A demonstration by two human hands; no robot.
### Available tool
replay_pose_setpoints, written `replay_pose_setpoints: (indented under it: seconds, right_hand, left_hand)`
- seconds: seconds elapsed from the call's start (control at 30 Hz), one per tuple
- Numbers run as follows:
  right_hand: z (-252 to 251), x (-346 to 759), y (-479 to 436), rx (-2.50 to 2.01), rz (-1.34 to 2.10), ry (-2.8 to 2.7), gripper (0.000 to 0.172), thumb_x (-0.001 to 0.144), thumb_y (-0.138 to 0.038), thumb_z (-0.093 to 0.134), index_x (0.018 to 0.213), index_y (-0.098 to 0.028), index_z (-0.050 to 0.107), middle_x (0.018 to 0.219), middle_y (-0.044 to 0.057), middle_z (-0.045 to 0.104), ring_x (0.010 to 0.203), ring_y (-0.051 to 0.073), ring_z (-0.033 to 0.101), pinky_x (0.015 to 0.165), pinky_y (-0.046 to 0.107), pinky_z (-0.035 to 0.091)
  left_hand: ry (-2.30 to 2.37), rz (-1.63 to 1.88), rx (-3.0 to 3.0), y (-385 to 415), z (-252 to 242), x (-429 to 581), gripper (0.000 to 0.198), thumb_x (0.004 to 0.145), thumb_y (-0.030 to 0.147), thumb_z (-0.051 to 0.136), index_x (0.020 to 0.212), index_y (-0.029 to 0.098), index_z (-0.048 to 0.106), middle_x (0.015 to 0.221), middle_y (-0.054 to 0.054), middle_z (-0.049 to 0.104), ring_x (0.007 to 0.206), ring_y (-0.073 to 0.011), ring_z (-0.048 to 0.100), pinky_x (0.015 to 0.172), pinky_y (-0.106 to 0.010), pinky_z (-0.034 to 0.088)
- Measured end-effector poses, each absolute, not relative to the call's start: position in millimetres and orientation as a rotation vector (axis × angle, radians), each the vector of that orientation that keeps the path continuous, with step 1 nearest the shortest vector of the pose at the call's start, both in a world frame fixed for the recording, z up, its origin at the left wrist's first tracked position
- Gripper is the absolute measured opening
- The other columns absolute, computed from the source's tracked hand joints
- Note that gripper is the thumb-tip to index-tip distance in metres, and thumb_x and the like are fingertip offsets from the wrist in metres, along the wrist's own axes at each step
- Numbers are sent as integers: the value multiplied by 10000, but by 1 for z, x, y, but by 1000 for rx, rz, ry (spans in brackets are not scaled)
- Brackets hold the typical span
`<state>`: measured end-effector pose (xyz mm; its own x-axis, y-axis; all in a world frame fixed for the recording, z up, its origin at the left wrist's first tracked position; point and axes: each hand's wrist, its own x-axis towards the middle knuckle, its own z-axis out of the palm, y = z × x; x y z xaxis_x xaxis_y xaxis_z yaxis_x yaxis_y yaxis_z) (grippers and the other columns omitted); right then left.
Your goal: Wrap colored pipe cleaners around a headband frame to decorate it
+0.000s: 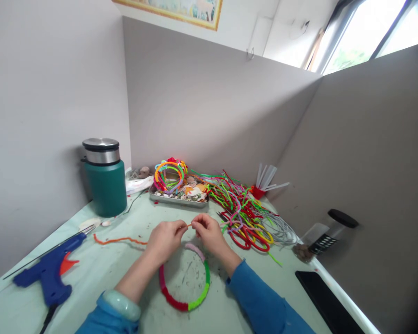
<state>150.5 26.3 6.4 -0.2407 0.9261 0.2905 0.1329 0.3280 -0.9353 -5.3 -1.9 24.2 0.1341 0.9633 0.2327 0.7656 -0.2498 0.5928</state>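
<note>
Between my two hands, held a little above the table, runs an orange pipe cleaner (pixel 120 240). My left hand (pixel 167 236) pinches it, and its loose length trails out to the left on the cloth. Fingertips of my right hand (pixel 206 231) are closed on the short end of the same pipe cleaner. Just below both hands a ring wrapped in pipe cleaners (pixel 176 304) lies flat, with pink, red, light green, green and pale lilac sections. Part of its upper left is hidden behind my left hand.
A blue glue gun (pixel 50 273) lies left, before a green flask (pixel 106 185). At the back stands a metal tray (pixel 181 201) with colourful rings and shells. Tangled pipe cleaners (pixel 244 208), a red cup (pixel 257 192), a clear jar (pixel 322 236) and a black phone (pixel 325 301) are right.
</note>
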Motion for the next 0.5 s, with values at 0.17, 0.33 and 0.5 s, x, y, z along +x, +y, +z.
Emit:
replay_pose_setpoints:
  seconds: [0.17,0.33,0.5]
  right_hand:
    - [21,148,12,-813,625,-1758,81,793,-242,505,744,-201,554,756,34,533,694,149,486,660,287,379]
    - [13,145,23,-872,1105,-1529,146,787,-335,517,777,-190,511,551,-38,483,457,88,434,445,211,341]
    - [1,147,33,-1001,1382,-1398,376,780,-518,453,771,-151,534,666,13,573,404,65,469,334,175,264]
  left_hand:
    - [1193,732,1523,3,31,-13,377,756,470,435,881,150,591,453,52,473,363,-68,276,416,-198,197]
    - [1401,911,1761,0,31,-12,347,767,452,437,753,162,626,507,21,538,448,-89,395,476,-202,276]
    - [1825,872,2160,-2,23,-5,281,820,369,407,818,245,660,693,-25,666,607,-128,545,569,-223,294]
